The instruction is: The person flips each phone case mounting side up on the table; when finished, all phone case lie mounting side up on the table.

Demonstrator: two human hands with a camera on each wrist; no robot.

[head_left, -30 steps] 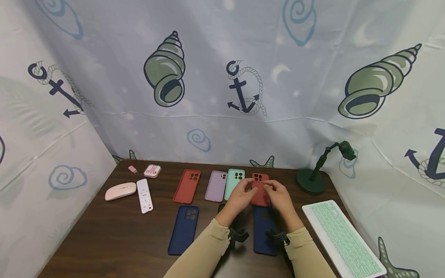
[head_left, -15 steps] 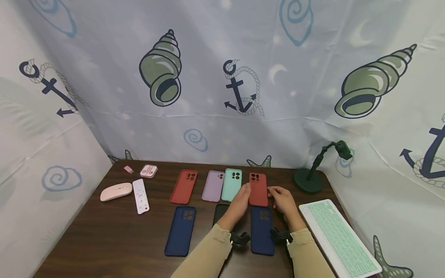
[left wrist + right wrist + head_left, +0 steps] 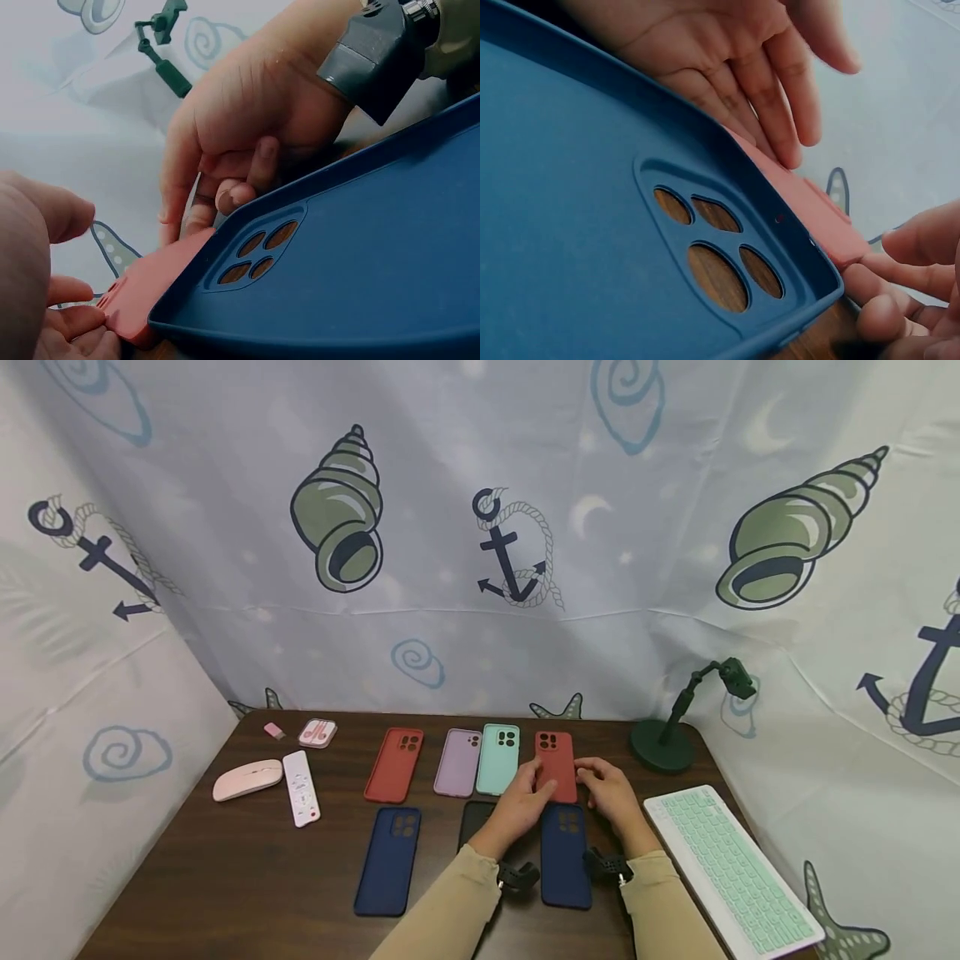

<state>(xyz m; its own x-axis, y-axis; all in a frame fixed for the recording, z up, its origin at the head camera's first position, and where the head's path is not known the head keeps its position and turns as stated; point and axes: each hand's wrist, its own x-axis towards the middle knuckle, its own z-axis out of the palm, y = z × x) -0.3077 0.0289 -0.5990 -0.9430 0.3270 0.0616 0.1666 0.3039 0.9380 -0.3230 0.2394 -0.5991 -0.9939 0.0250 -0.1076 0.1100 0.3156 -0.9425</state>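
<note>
A red phone case (image 3: 557,767) lies camera cutouts away from the person, between both hands. My left hand (image 3: 519,810) is at its left edge; in the left wrist view the fingers touch the red case (image 3: 154,285) and the thumb (image 3: 71,214) stands raised. On the other side is my right hand (image 3: 611,795), its fingers loosely bent and their tips right at the right edge. Directly in front of the red case lies a blue phone case (image 3: 566,860), under the wrists. My left forearm partly hides a black phone case (image 3: 474,820).
Mint (image 3: 498,760), lilac (image 3: 457,763) and red (image 3: 393,766) phone cases line the back, with another blue one (image 3: 387,862) in front. Left stand a mouse (image 3: 247,780), remote (image 3: 302,789), earphone box (image 3: 317,733) and pink USB stick (image 3: 274,730). Right are a green lamp (image 3: 663,746) and keyboard (image 3: 733,870).
Both hands have moved from over the red case to its two sides. The left thumb has swung in over the case since half a second ago. The head view has shifted slightly.
</note>
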